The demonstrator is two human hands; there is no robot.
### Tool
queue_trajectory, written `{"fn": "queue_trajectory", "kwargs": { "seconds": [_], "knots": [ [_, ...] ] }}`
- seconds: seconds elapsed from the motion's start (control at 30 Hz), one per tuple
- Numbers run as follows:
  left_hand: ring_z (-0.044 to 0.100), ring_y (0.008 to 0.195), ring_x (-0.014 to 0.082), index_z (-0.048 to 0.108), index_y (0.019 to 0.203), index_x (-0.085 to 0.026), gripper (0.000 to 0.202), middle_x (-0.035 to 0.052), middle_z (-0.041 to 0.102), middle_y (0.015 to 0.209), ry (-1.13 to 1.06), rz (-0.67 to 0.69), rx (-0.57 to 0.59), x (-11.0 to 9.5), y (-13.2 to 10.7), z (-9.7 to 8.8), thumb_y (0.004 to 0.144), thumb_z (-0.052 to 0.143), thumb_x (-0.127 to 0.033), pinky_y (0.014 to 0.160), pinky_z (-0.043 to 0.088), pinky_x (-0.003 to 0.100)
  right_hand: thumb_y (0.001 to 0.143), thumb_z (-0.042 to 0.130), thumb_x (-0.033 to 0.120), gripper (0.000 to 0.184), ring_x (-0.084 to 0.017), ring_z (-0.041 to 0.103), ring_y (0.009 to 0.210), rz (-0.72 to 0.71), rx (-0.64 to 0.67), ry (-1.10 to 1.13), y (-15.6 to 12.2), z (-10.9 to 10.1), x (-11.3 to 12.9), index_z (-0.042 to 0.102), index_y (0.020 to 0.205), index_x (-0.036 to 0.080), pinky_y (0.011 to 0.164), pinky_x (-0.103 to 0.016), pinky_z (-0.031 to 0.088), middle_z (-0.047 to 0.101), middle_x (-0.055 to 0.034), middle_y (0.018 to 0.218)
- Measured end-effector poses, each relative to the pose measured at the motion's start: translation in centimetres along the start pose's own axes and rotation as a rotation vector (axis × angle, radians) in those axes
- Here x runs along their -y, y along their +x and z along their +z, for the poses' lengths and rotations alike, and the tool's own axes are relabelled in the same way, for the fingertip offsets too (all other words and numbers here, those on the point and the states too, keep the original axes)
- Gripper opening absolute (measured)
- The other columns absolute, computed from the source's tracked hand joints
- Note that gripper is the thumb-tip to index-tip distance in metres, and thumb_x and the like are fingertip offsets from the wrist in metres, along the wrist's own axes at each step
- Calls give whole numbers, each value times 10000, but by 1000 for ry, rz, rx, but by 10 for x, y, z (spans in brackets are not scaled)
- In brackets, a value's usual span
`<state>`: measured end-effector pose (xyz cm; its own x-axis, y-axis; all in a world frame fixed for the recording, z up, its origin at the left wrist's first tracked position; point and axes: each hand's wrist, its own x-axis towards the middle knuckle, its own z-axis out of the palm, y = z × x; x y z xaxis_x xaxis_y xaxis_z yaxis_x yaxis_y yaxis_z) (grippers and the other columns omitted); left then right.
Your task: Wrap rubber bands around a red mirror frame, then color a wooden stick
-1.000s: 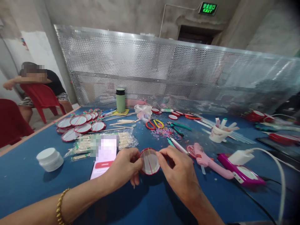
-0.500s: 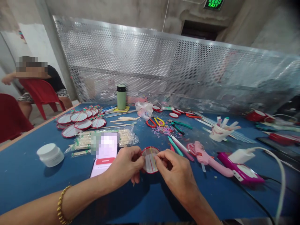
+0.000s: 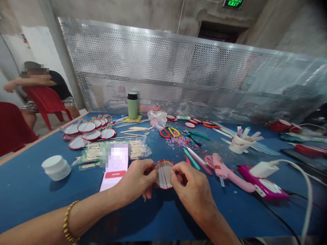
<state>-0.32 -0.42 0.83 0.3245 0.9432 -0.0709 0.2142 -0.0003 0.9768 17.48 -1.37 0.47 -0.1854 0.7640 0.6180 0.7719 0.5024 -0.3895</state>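
Between my two hands is a small round disc (image 3: 164,177) with a red rim, a pale face and coloured strands running across it. My left hand (image 3: 141,175) pinches its left edge between thumb and fingers. On the opposite edge, my right hand (image 3: 187,177) is closed with thumb and fingertips pressed together at the rim. A lit phone (image 3: 114,172) lies just beyond my left wrist, partly covered by the forearm. Past the disc, small elastic bands (image 3: 180,141) are scattered in a loose heap.
Similar red-rimmed discs (image 3: 87,127) are piled at left, near packed wooden sticks (image 3: 138,148) and a white jar (image 3: 56,167). A green bottle (image 3: 132,106) stands behind. At right are a pink glue gun (image 3: 230,175), a cup of markers (image 3: 240,144) and a purple power strip (image 3: 268,185). Someone sits far left.
Both hands keep their grip at the disc's edges. The view has shifted very slightly, and my right fingers have moved a little at the rim.
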Motion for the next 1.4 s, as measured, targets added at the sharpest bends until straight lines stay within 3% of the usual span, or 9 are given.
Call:
{"fn": "queue_trajectory", "kwargs": {
  "seconds": [0.13,0.27,0.37,0.43,0.63,0.9,1.13,1.4],
  "knots": [
    [504,312,84,515,685,-171,105,-61,556,435,-36,-23,16,-4,-1,-1,771,454,-175,321,392,158,850,577,220,37,-121,519,568,41,-29,10,0,-3,0,588,837,188,555,-240,398,576,11,713],
    [499,310,83,521,688,-167,80,-59,565,440,-59,-66,50,-6,-2,-1,747,468,-176,327,395,162,917,526,301,174,-126,546,562,117,34,154,2,-9,-3,632,986,182,569,-250,447,646,-19,797],
    [484,305,82,519,691,-170,76,-70,531,405,-53,-65,57,-6,-3,0,751,475,-188,333,396,162,949,480,320,223,-149,629,648,173,192,320,3,-13,-4,661,923,191,594,-239,482,677,-20,758],
    [479,307,81,524,700,-169,83,-67,534,406,-54,-61,67,-6,-3,0,761,479,-202,337,392,161,945,484,323,227,-154,644,663,217,225,373,4,-15,-3,664,896,192,588,-233,489,685,-21,749],
    [518,358,102,561,823,-149,135,-48,543,429,-102,-30,114,-7,-4,-1,810,487,-261,382,422,184,921,490,325,231,-110,516,395,315,190,351,2,-13,0,650,861,168,401,-210,400,581,21,534],
    [571,495,108,604,1004,-159,213,-19,601,629,0,182,-51,-2,-1,-3,858,495,-269,448,454,199,920,491,329,249,-97,494,371,280,173,304,0,-8,-1,664,872,158,368,-199,380,625,-4,573],
    [552,461,100,618,918,-158,179,-32,572,567,-3,193,-83,-3,-2,-3,872,506,-289,439,440,191,911,501,320,233,-96,500,367,286,188,324,1,-7,1,661,855,161,362,-193,382,626,-2,568],
    [567,469,85,598,940,-161,141,-32,598,618,-29,196,-51,-2,-3,-3,856,531,-253,449,454,174,910,497,331,226,-101,508,347,342,213,379,1,-10,2,640,851,166,350,-190,397,582,22,517]
  ]
}}
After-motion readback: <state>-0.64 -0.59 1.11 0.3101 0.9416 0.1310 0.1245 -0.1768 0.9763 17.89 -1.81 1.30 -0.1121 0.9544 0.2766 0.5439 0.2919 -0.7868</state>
